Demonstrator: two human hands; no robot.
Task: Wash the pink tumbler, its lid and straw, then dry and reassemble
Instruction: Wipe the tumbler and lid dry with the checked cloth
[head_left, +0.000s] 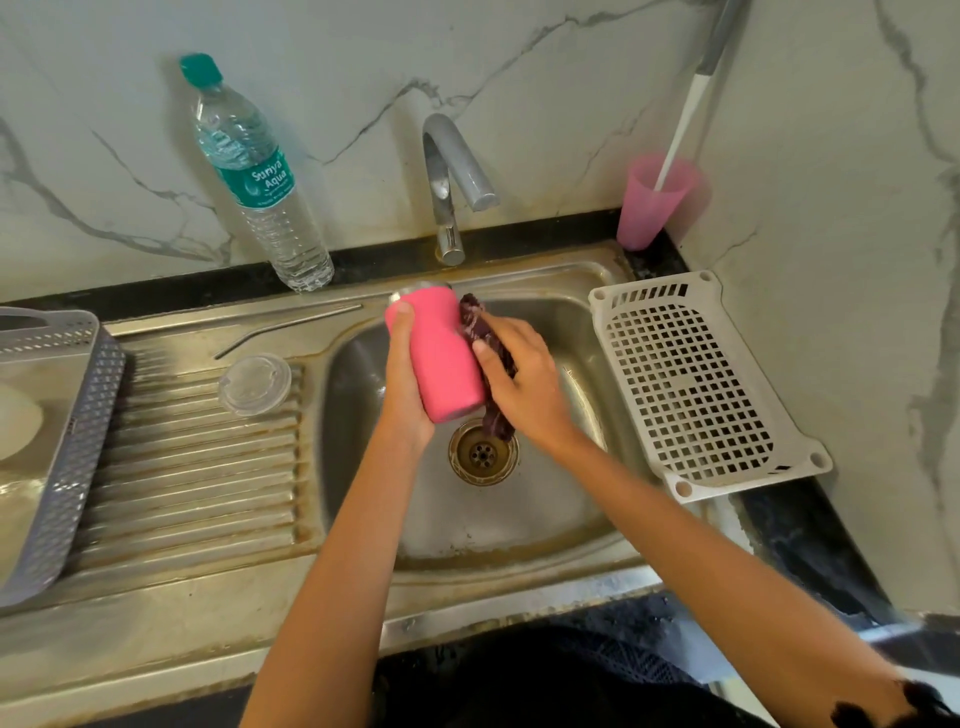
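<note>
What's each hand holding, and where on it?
Left hand grips the pink cylindrical tumbler around its mid-body; right hand holds a dark maroon cloth by its middle, pressed against the tumbler's side.

Hands counted: two, a left hand and a right hand.
One pink tumbler, gripped by the left hand.
One dark cloth, held by the right hand against the tumbler.
One clear lid, left of the left hand.
One metal straw, left of the left hand, beyond the lid.
One bottle, beyond and left of the hands.
One tap, beyond the hands.
One pink cup, beyond and right of the right hand, with one white handle standing in it.
One white tray, right of the right hand.
One grey basket, far left of the left hand.
One drain, under the hands.
</note>
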